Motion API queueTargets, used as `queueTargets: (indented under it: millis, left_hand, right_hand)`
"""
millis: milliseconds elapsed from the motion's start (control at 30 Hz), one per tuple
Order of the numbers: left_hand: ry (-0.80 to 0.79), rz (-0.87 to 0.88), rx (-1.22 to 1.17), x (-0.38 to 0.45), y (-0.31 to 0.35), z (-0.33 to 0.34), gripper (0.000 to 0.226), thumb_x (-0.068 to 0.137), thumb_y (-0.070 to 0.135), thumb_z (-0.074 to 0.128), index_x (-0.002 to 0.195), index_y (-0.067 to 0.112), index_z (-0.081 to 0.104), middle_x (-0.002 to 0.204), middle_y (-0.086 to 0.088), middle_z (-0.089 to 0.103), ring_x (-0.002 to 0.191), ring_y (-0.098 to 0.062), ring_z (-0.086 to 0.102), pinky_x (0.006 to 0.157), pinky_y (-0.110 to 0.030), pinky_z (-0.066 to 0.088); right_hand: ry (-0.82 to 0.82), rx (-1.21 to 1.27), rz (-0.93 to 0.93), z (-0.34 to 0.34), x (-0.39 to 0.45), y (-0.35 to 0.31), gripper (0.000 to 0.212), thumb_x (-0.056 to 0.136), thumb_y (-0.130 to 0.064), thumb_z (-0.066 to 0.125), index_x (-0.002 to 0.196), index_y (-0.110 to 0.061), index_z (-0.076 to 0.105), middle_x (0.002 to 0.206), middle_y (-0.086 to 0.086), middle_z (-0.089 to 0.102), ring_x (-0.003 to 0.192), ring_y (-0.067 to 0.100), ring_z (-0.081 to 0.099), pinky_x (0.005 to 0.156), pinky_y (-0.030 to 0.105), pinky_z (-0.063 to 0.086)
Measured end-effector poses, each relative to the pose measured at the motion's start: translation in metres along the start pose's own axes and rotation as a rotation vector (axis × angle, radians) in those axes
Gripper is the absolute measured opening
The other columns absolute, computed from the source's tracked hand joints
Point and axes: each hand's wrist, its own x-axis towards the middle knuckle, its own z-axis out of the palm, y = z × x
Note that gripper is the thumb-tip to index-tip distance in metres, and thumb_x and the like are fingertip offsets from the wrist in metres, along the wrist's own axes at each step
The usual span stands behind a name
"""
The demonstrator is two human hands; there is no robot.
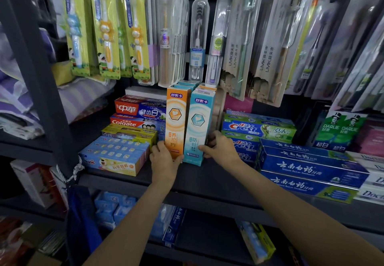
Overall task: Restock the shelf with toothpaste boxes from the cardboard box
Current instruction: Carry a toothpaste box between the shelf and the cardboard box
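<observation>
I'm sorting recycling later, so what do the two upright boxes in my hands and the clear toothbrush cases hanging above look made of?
Orange box and teal box: printed cardboard by the look, slightly glossy, with sharp folded edges and flat faces. Toothbrush cases: clear hard plastic, probably; the brushes show through and light glints on the curved walls.

Orange box (176, 124), teal box (197, 128) — upright, side by side.
</observation>
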Motion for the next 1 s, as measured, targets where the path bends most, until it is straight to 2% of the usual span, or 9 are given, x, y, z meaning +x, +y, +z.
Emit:
queueTargets:
  millis: [200, 333, 467, 833, 933, 1000]
  left_hand:
    - [0.006, 0.017, -0.012, 0.001, -0.001, -0.001, 0.063, 0.079, 0.021, 0.071, 0.129, 0.005, 0.035, 0.132, -0.016, 0.041, 0.124, -0.033, 0.038, 0.099, -0.04, 0.037]
    - [0.07, 0.051, -0.042, -0.004, 0.0, -0.002, 0.061, 0.079, 0.018, 0.071, 0.128, 0.005, 0.037, 0.13, -0.015, 0.04, 0.122, -0.03, 0.039, 0.098, -0.037, 0.038]
    - [0.146, 0.101, -0.053, -0.012, 0.0, -0.001, 0.057, 0.079, 0.016, 0.07, 0.125, 0.005, 0.039, 0.129, -0.016, 0.039, 0.123, -0.027, 0.039, 0.098, -0.035, 0.039]
    - [0.202, 0.206, -0.01, -0.027, 0.008, -0.006, 0.056, 0.082, 0.016, 0.067, 0.129, 0.006, 0.039, 0.131, -0.014, 0.037, 0.125, -0.023, 0.035, 0.1, -0.029, 0.036]
    - [0.191, 0.205, -0.023, -0.027, 0.006, -0.008, 0.054, 0.081, 0.015, 0.068, 0.128, 0.006, 0.04, 0.13, -0.015, 0.038, 0.125, -0.025, 0.036, 0.1, -0.031, 0.036]
    - [0.196, 0.212, -0.034, -0.028, 0.007, -0.01, 0.051, 0.082, 0.014, 0.067, 0.126, 0.005, 0.042, 0.129, -0.015, 0.039, 0.125, -0.025, 0.037, 0.099, -0.032, 0.038]
  right_hand:
    - [0.01, 0.014, 0.006, -0.001, -0.001, -0.002, 0.04, 0.084, -0.018, 0.068, 0.114, -0.004, 0.045, 0.124, 0.017, 0.058, 0.11, 0.028, 0.061, 0.075, 0.039, 0.059]
    - [0.032, -0.008, -0.008, -0.003, -0.004, -0.001, 0.042, 0.083, -0.021, 0.07, 0.113, -0.004, 0.046, 0.119, 0.016, 0.061, 0.104, 0.028, 0.064, 0.073, 0.034, 0.058]
    - [0.036, -0.043, -0.021, -0.007, -0.006, -0.002, 0.046, 0.082, -0.023, 0.07, 0.115, -0.004, 0.046, 0.115, 0.016, 0.064, 0.099, 0.029, 0.065, 0.08, 0.043, 0.057]
    - [0.086, -0.006, -0.008, -0.002, -0.006, -0.006, 0.041, 0.083, -0.022, 0.07, 0.111, -0.003, 0.046, 0.112, 0.018, 0.064, 0.1, 0.032, 0.064, 0.079, 0.047, 0.056]
    - [0.088, 0.019, 0.016, -0.003, -0.008, -0.007, 0.042, 0.083, -0.021, 0.069, 0.113, -0.003, 0.046, 0.113, 0.018, 0.063, 0.097, 0.031, 0.066, 0.077, 0.044, 0.057]
    - [0.076, 0.024, 0.022, -0.005, -0.012, -0.007, 0.041, 0.085, -0.021, 0.068, 0.115, -0.003, 0.045, 0.111, 0.018, 0.063, 0.089, 0.027, 0.067, 0.07, 0.037, 0.058]
